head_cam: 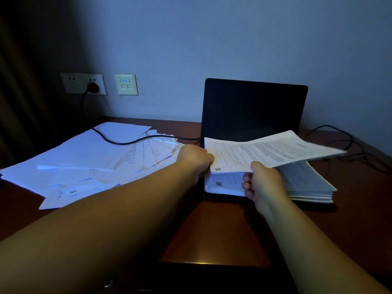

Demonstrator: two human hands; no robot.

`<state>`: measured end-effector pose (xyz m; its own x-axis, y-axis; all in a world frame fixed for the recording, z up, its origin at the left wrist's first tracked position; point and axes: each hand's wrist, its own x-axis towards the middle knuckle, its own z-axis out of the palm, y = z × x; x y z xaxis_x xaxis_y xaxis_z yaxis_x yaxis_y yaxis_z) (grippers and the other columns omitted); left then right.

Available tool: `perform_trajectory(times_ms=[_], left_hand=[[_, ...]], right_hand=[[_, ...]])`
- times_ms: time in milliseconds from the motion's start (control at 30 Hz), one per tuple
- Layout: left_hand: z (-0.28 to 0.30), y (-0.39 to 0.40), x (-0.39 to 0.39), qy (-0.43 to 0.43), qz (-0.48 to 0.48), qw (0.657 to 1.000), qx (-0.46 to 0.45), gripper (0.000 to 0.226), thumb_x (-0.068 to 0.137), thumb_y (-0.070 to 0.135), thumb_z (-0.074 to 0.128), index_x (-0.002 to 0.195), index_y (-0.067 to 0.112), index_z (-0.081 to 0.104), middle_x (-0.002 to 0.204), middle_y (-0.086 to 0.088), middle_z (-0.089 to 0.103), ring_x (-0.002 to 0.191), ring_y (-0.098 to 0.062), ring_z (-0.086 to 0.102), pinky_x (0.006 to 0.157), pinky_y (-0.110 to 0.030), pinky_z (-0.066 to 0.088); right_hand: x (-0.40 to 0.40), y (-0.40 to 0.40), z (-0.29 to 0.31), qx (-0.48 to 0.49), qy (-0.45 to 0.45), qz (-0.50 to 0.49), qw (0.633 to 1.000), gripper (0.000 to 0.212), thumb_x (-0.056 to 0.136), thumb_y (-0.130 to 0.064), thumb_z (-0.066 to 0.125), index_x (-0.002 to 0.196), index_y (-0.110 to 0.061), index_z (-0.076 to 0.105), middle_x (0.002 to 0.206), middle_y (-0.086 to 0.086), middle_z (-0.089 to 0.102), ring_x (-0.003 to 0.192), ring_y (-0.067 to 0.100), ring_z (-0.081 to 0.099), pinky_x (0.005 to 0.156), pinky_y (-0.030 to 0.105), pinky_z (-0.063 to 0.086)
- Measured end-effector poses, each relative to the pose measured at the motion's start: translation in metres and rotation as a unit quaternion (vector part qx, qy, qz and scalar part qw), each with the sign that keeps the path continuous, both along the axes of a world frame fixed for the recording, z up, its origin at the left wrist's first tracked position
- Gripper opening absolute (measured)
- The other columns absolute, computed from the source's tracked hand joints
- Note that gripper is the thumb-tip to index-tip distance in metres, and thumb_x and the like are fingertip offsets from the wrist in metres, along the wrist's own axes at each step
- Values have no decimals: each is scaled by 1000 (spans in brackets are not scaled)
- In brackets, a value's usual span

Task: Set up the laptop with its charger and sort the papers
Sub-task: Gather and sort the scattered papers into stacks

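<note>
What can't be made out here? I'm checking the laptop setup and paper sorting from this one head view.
- Laptop keyboard: covered by the stack of papers.
- Charger cable connection: its end passes behind the laptop's left edge.
- Printed text on the held sheet: too small and blurred.
- Left hand fingertips: hidden behind the sheet's edge.
- Right hand thumb: tucked under the sheet.

- The left hand (196, 159) is held closed at the left edge of a printed sheet (269, 151), the edge pinched in its fingers.
- The right hand (262, 180) is closed on the sheet's near edge, thumb on top.
- Both forearms are extended forward, bare.
</note>
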<state>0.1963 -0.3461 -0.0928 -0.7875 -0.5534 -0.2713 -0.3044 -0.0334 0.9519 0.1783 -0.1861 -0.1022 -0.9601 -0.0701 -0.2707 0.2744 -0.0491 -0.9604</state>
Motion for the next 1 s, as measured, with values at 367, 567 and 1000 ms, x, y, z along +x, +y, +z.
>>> perform_trajectory(times_ms=[367,567,1000], left_hand=[[-14,4,-6,-43,12,999,-15,10,93,4,69,103,7,69,124,-13,71,96,-31,74,68,-31,65],[-16,3,-8,-39,17,999,-28,8,93,4,70,100,7,68,121,-12,72,97,-30,74,53,-24,60],[2,5,-21,47,31,983,176,14,99,-2,56,108,-3,67,89,-16,72,46,-16,69,41,-21,51]], right_hand=[[6,20,12,51,-82,109,989,60,101,-61,46,84,-7,66,54,3,62,41,14,59,38,23,43],[15,27,7,77,-82,152,982,49,104,-48,49,83,-7,67,59,5,67,46,16,63,38,23,44],[16,30,0,-70,-26,154,985,44,107,-38,41,107,-2,67,73,11,73,53,21,66,45,24,49]])
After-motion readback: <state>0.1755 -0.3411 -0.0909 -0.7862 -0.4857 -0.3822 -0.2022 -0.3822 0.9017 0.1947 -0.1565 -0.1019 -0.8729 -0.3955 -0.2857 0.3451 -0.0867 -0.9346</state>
